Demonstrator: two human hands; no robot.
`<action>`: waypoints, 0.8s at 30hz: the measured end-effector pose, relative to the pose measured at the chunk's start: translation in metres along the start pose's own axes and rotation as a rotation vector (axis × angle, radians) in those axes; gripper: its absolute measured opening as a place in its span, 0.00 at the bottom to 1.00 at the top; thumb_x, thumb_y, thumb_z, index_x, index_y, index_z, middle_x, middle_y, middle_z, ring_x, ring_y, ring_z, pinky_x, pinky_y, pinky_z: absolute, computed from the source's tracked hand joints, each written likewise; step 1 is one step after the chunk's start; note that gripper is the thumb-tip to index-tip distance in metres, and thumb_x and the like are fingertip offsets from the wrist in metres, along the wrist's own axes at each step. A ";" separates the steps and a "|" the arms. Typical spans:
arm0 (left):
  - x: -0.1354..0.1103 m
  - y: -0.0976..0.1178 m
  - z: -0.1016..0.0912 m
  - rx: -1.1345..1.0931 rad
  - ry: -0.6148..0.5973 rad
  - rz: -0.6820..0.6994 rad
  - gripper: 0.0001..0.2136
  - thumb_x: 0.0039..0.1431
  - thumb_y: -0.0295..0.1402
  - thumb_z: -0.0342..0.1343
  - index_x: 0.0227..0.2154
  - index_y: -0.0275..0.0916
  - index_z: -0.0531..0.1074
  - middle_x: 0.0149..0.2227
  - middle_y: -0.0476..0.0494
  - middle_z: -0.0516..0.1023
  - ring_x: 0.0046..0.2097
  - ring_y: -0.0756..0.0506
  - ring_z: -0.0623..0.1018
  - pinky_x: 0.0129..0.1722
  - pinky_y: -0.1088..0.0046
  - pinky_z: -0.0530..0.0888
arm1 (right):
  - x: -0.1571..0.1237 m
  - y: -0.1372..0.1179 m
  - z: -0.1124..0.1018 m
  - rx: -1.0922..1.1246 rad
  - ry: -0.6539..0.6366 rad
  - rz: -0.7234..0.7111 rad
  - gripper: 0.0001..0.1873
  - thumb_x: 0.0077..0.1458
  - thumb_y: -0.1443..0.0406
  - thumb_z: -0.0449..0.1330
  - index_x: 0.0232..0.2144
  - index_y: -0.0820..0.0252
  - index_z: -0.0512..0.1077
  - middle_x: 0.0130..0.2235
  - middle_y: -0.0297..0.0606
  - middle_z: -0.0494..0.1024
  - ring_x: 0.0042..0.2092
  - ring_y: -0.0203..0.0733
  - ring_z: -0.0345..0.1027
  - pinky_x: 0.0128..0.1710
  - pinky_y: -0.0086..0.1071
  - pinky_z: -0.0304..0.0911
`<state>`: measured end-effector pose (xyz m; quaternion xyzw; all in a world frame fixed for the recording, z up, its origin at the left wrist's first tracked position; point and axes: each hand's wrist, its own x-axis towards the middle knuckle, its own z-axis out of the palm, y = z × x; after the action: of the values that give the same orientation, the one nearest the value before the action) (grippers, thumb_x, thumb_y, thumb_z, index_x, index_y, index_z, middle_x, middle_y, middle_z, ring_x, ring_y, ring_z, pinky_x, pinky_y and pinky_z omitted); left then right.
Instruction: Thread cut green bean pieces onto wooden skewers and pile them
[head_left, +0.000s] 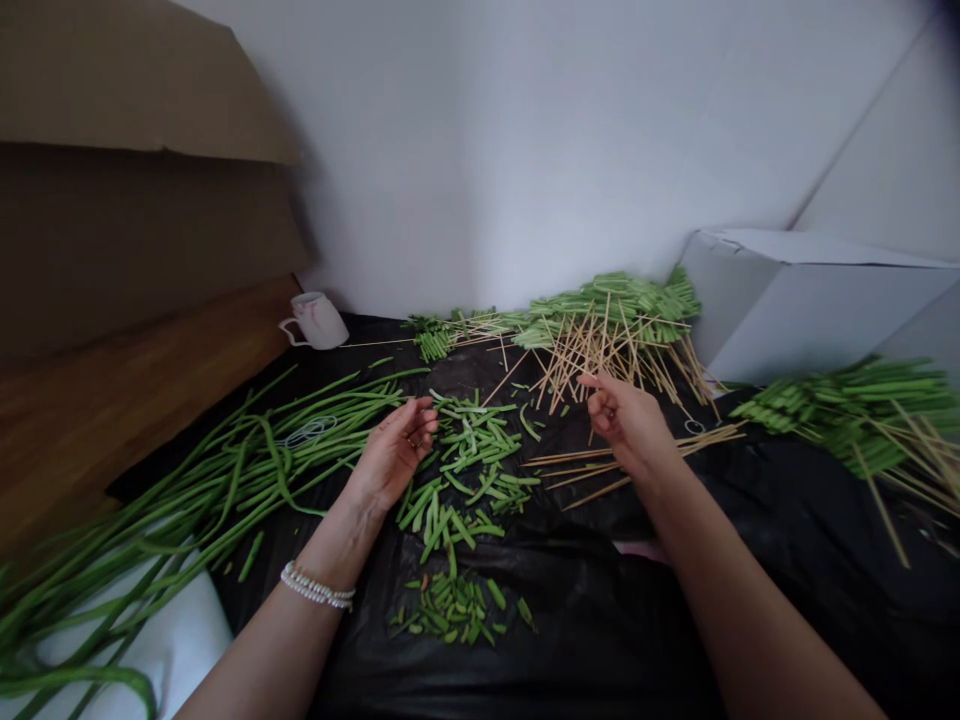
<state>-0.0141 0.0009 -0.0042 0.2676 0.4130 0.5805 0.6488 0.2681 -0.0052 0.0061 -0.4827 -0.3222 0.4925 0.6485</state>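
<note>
My left hand (397, 450) is over the inner end of the long green beans (300, 440), beside a pile of cut bean pieces (480, 440). Its fingers are loosely curled and apart, with nothing visible in them. To the right, my right hand (626, 420) hovers by the front of the bamboo skewers (592, 350). Its forefinger and thumb are close together and the other fingers curl in; anything held there is too small to make out. A few loose skewers (570, 460) lie just below this hand. Skewered bean pieces (630, 300) are stacked behind it.
Short bean ends (457, 608) lie near the front on black plastic sheeting (585, 620). At the back left stands a white mug (319, 320) near a cardboard box (142, 220). A white box (810, 300) is at right, with more skewered beans (855, 405) before it.
</note>
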 end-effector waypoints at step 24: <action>0.001 -0.003 -0.001 0.031 -0.012 -0.047 0.06 0.56 0.27 0.58 0.35 0.33 0.78 0.28 0.47 0.77 0.26 0.55 0.75 0.25 0.83 0.73 | -0.007 0.003 0.011 -0.102 0.002 -0.090 0.12 0.46 0.58 0.57 0.33 0.59 0.66 0.15 0.25 0.68 0.13 0.27 0.50 0.13 0.22 0.39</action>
<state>-0.0131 0.0016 -0.0071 0.2715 0.4242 0.5569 0.6605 0.2550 -0.0082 0.0077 -0.5008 -0.3678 0.4451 0.6448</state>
